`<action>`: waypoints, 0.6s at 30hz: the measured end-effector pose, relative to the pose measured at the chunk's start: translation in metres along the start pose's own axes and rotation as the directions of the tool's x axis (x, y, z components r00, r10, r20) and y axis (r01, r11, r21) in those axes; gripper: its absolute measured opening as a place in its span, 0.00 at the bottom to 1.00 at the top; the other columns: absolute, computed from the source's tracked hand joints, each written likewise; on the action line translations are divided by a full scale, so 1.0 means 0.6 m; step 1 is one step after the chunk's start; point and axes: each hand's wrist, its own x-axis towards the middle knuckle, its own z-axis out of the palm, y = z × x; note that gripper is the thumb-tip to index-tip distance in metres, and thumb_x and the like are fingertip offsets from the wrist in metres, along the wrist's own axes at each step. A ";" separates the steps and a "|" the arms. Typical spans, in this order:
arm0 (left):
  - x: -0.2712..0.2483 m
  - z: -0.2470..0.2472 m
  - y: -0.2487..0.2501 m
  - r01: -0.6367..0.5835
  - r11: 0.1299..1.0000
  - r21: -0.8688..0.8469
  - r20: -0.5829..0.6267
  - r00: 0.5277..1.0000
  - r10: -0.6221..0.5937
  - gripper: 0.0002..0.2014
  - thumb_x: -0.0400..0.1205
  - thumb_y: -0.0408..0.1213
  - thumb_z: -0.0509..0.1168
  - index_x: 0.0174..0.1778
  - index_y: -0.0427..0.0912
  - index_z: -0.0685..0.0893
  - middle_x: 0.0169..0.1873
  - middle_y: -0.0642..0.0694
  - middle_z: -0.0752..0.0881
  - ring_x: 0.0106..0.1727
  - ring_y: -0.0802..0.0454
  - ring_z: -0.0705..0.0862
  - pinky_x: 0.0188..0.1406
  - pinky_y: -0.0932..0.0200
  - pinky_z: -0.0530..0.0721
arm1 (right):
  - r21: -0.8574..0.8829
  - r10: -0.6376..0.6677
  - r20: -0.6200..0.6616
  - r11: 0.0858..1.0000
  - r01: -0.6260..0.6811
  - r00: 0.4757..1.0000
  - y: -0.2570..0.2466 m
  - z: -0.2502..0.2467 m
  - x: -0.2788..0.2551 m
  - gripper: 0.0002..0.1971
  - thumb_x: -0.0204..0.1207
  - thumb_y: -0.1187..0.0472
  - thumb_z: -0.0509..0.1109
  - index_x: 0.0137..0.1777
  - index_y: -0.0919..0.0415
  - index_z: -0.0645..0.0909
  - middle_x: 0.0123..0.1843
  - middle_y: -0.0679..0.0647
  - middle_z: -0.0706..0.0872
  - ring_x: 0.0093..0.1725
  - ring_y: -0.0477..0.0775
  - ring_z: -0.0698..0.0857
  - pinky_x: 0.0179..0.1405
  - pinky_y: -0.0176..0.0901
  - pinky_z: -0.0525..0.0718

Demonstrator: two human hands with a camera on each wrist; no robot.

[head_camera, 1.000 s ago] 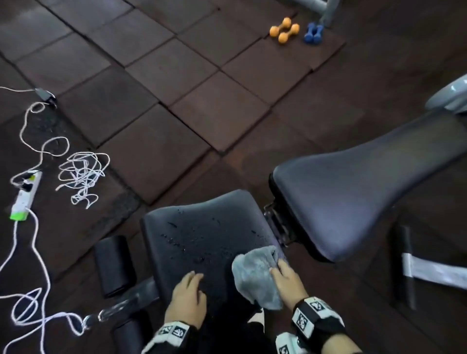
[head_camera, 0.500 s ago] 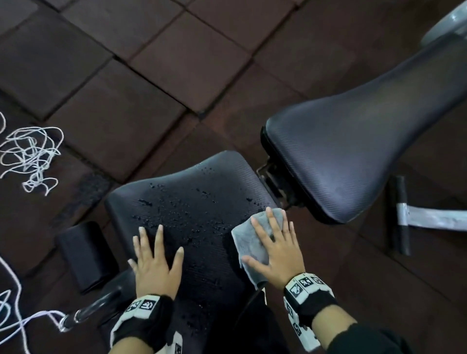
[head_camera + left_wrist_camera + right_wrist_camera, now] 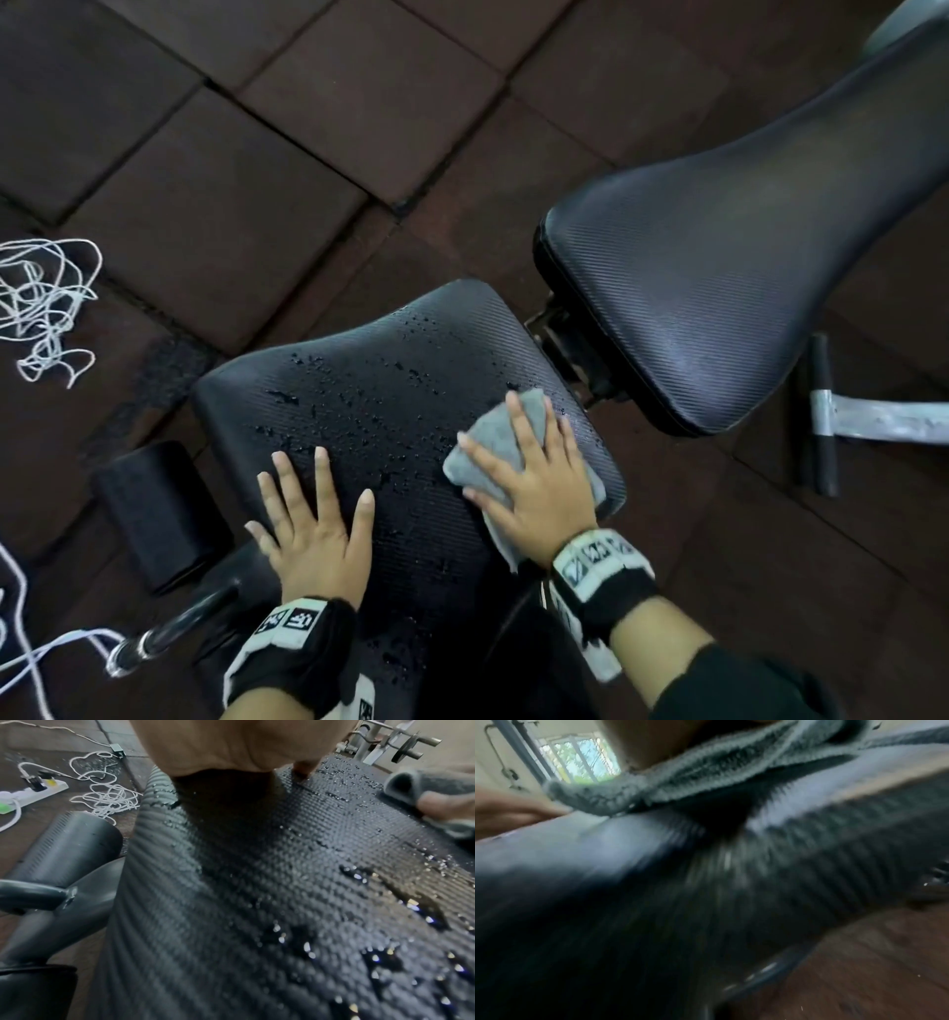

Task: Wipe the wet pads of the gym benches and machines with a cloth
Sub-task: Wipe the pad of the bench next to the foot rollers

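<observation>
Grey cloth lies folded against the black ribbed seat pad (heavily blurred), under the hand.

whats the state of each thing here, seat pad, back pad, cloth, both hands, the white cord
seat pad: wet, beaded with droplets
back pad: inclined, no droplets visible
cloth: folded, pressed flat on the seat pad's right side
right hand: fingers straight, pressing on the cloth
left hand: fingers spread, flat on the seat pad
white cord: tangled on the floor
</observation>
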 end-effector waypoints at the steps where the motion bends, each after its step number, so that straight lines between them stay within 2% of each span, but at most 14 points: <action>1: 0.000 0.000 0.001 -0.003 1.000 -0.006 0.001 1.000 0.003 0.39 0.73 0.70 0.33 0.80 0.61 0.35 0.76 0.58 0.21 0.77 0.58 0.20 0.77 0.35 0.33 | -0.007 0.027 -0.004 1.000 -0.028 1.000 0.008 -0.003 0.025 0.28 0.80 0.31 0.49 0.79 0.31 0.56 0.85 0.58 0.49 0.82 0.72 0.51 0.78 0.68 0.54; 3: -0.001 0.000 0.000 -0.008 1.000 -0.007 0.006 1.000 0.008 0.40 0.73 0.70 0.33 0.80 0.61 0.34 0.77 0.58 0.22 0.77 0.58 0.20 0.77 0.36 0.31 | 0.003 0.114 -0.012 0.993 -0.114 0.993 0.033 -0.012 0.063 0.27 0.79 0.31 0.46 0.79 0.30 0.56 0.85 0.58 0.50 0.80 0.72 0.57 0.78 0.67 0.58; 5: 0.000 -0.001 0.000 -0.009 1.000 -0.006 0.008 1.000 0.009 0.40 0.72 0.70 0.33 0.80 0.61 0.33 0.76 0.58 0.21 0.77 0.58 0.20 0.77 0.37 0.31 | 0.094 0.196 -0.017 0.976 -0.194 0.980 0.066 -0.020 0.070 0.27 0.78 0.31 0.48 0.78 0.30 0.58 0.85 0.59 0.53 0.78 0.68 0.65 0.75 0.63 0.66; 7: 0.000 0.000 -0.001 -0.007 1.000 -0.015 0.007 1.000 0.007 0.40 0.72 0.70 0.33 0.80 0.60 0.34 0.76 0.58 0.21 0.76 0.58 0.20 0.77 0.37 0.31 | 0.262 0.299 0.013 0.920 -0.291 0.954 0.100 -0.020 0.043 0.28 0.77 0.30 0.49 0.78 0.28 0.56 0.83 0.57 0.57 0.76 0.62 0.68 0.72 0.57 0.72; 9: -0.001 0.002 -0.001 -0.008 1.000 -0.020 -0.003 1.000 0.008 0.40 0.73 0.70 0.34 0.81 0.60 0.35 0.76 0.58 0.21 0.77 0.58 0.20 0.77 0.37 0.30 | 0.354 0.357 0.032 0.870 -0.344 0.934 0.115 -0.015 -0.008 0.28 0.76 0.28 0.49 0.77 0.26 0.55 0.82 0.53 0.60 0.75 0.59 0.70 0.69 0.54 0.75; 11: -0.001 0.004 -0.001 -0.009 1.000 -0.019 -0.016 1.000 0.009 0.40 0.73 0.69 0.34 0.81 0.59 0.36 0.77 0.58 0.21 0.77 0.57 0.21 0.77 0.37 0.30 | 0.333 0.324 -0.003 0.892 -0.305 0.946 0.109 -0.001 -0.065 0.27 0.79 0.31 0.48 0.78 0.30 0.56 0.83 0.55 0.57 0.75 0.62 0.68 0.73 0.55 0.70; 13: 0.000 0.007 -0.002 -0.012 1.000 -0.019 -0.034 0.999 0.011 0.40 0.74 0.69 0.34 0.82 0.59 0.37 0.77 0.58 0.22 0.78 0.57 0.22 0.77 0.37 0.31 | 0.184 0.230 -0.028 0.958 -0.221 0.973 0.085 0.015 -0.113 0.25 0.82 0.36 0.46 0.79 0.35 0.59 0.84 0.59 0.53 0.73 0.69 0.65 0.75 0.62 0.62; 15: 0.000 0.010 -0.003 -0.016 1.000 -0.024 -0.050 0.999 0.015 0.40 0.74 0.68 0.35 0.82 0.58 0.39 0.78 0.57 0.24 0.79 0.57 0.24 0.77 0.36 0.32 | 0.090 0.107 -0.048 0.991 -0.103 0.993 0.049 0.029 -0.140 0.24 0.84 0.40 0.47 0.78 0.39 0.63 0.84 0.60 0.52 0.78 0.68 0.59 0.75 0.67 0.57; 16: 0.000 0.012 -0.004 -0.018 1.000 -0.026 -0.058 0.998 0.016 0.39 0.75 0.68 0.36 0.82 0.58 0.39 0.78 0.57 0.24 0.79 0.56 0.24 0.77 0.36 0.33 | 0.075 0.053 -0.047 0.996 -0.049 0.997 0.029 0.034 -0.145 0.24 0.83 0.40 0.48 0.78 0.39 0.64 0.85 0.59 0.52 0.80 0.66 0.57 0.75 0.67 0.57; 18: 0.001 0.014 -0.005 -0.024 0.999 -0.027 -0.073 0.997 0.022 0.39 0.75 0.68 0.37 0.83 0.57 0.40 0.79 0.57 0.25 0.80 0.56 0.25 0.77 0.34 0.34 | 0.061 -0.009 -0.010 0.998 0.010 1.000 -0.004 0.033 -0.132 0.24 0.83 0.39 0.50 0.79 0.36 0.63 0.85 0.57 0.55 0.80 0.66 0.60 0.74 0.67 0.59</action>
